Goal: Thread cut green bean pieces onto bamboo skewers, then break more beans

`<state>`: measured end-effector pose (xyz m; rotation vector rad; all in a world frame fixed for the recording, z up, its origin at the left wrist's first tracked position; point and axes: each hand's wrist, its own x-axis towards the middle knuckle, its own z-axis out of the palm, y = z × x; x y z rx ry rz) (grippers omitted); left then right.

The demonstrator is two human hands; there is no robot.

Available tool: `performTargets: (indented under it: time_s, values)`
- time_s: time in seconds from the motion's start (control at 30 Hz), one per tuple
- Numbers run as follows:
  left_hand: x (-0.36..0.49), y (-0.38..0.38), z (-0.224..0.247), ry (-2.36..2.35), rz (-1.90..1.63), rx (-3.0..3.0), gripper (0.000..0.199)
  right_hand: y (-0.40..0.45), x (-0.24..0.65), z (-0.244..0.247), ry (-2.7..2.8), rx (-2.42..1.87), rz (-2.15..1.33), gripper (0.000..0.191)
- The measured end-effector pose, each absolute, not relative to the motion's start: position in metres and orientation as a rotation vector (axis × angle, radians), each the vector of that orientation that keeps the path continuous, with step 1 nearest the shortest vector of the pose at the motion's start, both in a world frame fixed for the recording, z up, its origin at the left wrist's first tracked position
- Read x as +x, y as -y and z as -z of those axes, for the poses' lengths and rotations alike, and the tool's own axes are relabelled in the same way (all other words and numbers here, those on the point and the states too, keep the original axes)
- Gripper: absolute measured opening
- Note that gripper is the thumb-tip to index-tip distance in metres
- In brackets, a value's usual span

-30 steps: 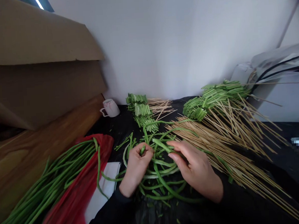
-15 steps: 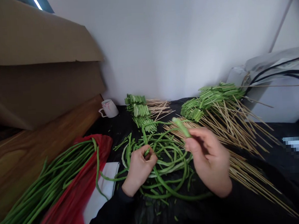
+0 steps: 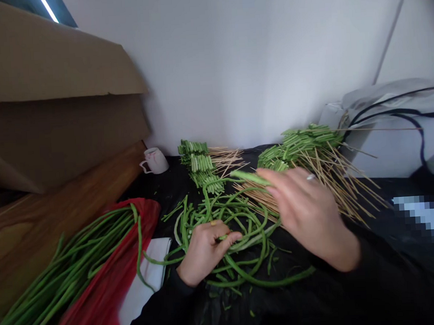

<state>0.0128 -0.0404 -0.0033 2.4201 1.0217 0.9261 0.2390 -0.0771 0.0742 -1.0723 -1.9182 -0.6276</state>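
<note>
My right hand (image 3: 310, 215), palm down with a ring on one finger, grips short cut lengths of green long bean (image 3: 248, 177) that stick out to the left past the fingertips. Lower and to the left, my left hand (image 3: 207, 249) is closed in a pinch on a long bean (image 3: 222, 238), most of it hidden by the fingers. Under and around the left hand lies a loose tangle of long beans (image 3: 262, 267) on a black sheet (image 3: 270, 311). Small bean scraps are scattered near it.
Skewered bean pieces (image 3: 201, 162) lie at the back, with a larger pile of skewered beans (image 3: 309, 138) to the right. Bare bamboo skewers (image 3: 328, 175) fan out below. At left are a mug (image 3: 155, 161), a cardboard box (image 3: 64, 132) and a red bag (image 3: 100, 292) of whole beans.
My right hand has turned palm down, and its bean pieces now point left instead of up. My left thumb has stretched out to the right. The view has shifted slightly right.
</note>
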Motion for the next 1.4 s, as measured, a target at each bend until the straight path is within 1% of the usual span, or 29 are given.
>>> performTargets:
  time_s: [0.07,0.13,0.2,0.23,0.27,0.33,0.43,0.5,0.6,0.67,0.87,1.13,1.4]
  values:
    - [0.012,0.042,0.004,-0.932,-0.932,2.483,0.015,0.068,0.234,-0.05,2.022,-1.089,0.537,0.034]
    - [0.011,0.044,0.005,-0.862,-0.989,2.514,0.018,0.062,0.231,-0.03,2.07,-1.089,0.479,0.028]
    - [0.011,0.045,0.004,-0.839,-1.069,2.528,0.011,0.06,0.231,-0.017,2.108,-1.12,0.455,0.025]
    - [0.011,0.045,0.003,-0.85,-1.116,2.524,0.011,0.06,0.231,-0.014,2.122,-1.14,0.448,0.024]
    - [0.011,0.045,0.002,-0.883,-1.162,2.51,0.019,0.06,0.232,-0.012,2.135,-1.157,0.444,0.023]
    - [0.011,0.044,-0.001,-0.983,-1.244,2.454,0.026,0.061,0.234,-0.01,2.163,-1.166,0.435,0.022]
    - [0.012,0.04,-0.003,-1.112,-1.305,2.346,0.02,0.063,0.234,-0.008,2.225,-1.137,0.438,0.022]
    - [0.013,0.037,-0.003,-1.127,-1.305,2.328,0.02,0.065,0.231,-0.006,2.273,-1.117,0.454,0.022]
    - [0.014,0.033,0.0,-1.071,-1.261,2.377,0.019,0.069,0.226,-0.006,2.346,-1.086,0.489,0.022]
    - [0.015,0.033,0.001,-1.028,-1.213,2.419,0.023,0.072,0.223,-0.007,2.371,-1.05,0.515,0.023]
    - [0.013,0.033,0.007,-0.938,-1.098,2.546,0.024,0.075,0.218,-0.008,2.355,-1.016,0.581,0.027]
    - [0.012,0.035,0.009,-1.021,-1.001,2.744,0.021,0.073,0.218,-0.005,2.312,-1.036,0.574,0.025]
    - [0.014,0.035,0.003,-0.95,-1.248,2.508,0.015,0.074,0.216,-0.002,2.143,-1.097,0.42,0.024]
